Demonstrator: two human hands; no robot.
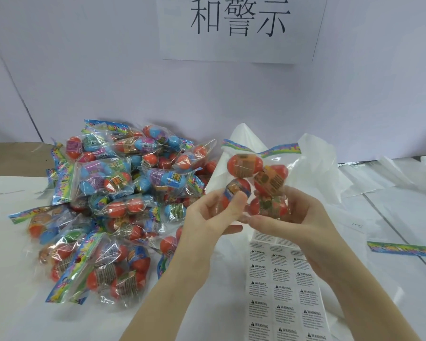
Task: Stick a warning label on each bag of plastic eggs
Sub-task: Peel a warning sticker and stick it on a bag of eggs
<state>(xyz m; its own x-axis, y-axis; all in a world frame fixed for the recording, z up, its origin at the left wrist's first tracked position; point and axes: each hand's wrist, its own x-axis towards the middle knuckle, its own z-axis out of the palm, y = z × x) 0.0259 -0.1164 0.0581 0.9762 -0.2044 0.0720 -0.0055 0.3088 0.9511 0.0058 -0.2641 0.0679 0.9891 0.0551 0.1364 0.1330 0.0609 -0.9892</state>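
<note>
Both hands up over the table, holding one clear bag of orange eggs [257, 183] between them. Left hand [208, 219] grips the bag's lower left, thumb curled over the front of one egg, fingers behind. Right hand [303, 217] cups the lower right corner, fingers wrapped under and round the bottom egg. Bag stands roughly upright, colourful header strip [261, 148] at top, tilted and creased. Four orange eggs visible inside.

Warning label sheet [284, 286] lies flat on the white table [15, 279] right under the hands, three columns, running off the bottom edge. Its top rows are hidden behind the hands.

Pile of egg bags [113, 205] fills the left side, orange and blue eggs mixed, its right edge just beside the left wrist. Crumpled white plastic sheeting [317, 168] sits behind and right of the held bag. A loose header strip [401, 249] lies flat far right, well apart from everything.

Open room: bare table front left below the pile, and right of the label sheet.

Paper sign with Chinese characters [240, 18] on the back wall.
</note>
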